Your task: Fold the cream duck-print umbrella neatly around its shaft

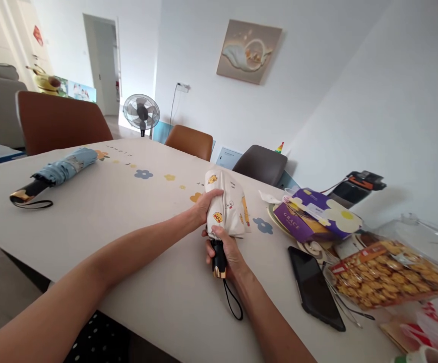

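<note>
A white folding umbrella [229, 222] with yellow cartoon figures is between my hands above the table, its black and gold handle [219, 259] toward me and a black wrist strap hanging below. My left hand [208, 204] grips the left side of the folded cloth, thumb on top. Around the lower cloth and the top of the handle, my right hand [224, 247] is closed. The cloth is folded in, with a loose flap at its right side. Over on the left of the table lies a blue folded umbrella [65, 169], apart from both hands.
The table [154, 242] has a flower-print cover. At its right are a black phone [315, 287], a purple box [298, 222], a clear package of cookies [392, 272] and cables. Chairs [190, 141] stand along the far side; a fan [142, 112] is behind.
</note>
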Action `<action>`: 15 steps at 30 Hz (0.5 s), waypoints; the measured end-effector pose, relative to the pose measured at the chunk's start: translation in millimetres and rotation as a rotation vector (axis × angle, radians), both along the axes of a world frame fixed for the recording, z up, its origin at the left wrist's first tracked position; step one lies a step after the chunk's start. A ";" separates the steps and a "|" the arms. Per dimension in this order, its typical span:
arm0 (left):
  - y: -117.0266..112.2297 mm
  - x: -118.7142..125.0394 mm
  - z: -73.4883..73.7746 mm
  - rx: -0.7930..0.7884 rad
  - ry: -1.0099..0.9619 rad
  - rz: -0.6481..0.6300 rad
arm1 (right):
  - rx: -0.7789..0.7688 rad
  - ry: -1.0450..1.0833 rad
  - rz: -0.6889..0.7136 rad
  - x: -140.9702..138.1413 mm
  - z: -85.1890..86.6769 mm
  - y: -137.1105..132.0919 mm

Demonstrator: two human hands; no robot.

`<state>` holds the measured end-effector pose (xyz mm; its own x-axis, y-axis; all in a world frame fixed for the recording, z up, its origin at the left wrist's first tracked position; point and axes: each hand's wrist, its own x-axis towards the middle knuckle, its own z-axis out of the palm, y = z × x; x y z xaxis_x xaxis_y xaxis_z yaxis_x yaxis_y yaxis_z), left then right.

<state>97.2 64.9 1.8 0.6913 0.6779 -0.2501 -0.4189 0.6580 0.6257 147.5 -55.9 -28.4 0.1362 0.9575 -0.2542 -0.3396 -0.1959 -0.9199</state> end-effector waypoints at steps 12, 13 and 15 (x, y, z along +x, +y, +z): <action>-4.0 3.4 2.1 0.167 0.196 0.248 | -0.134 -0.123 0.017 5.0 5.1 -0.2; -3.6 3.9 0.9 0.168 0.222 0.270 | -0.156 -0.144 0.011 5.0 4.5 0.4; -2.3 4.5 -1.7 0.170 0.267 0.294 | -0.188 -0.157 0.009 5.2 3.2 1.7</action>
<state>101.7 62.7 0.1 0.3885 0.8834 -0.2621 -0.3817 0.4131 0.8268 152.7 -54.2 -25.2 0.1794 0.8969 -0.4041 -0.1928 -0.3707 -0.9085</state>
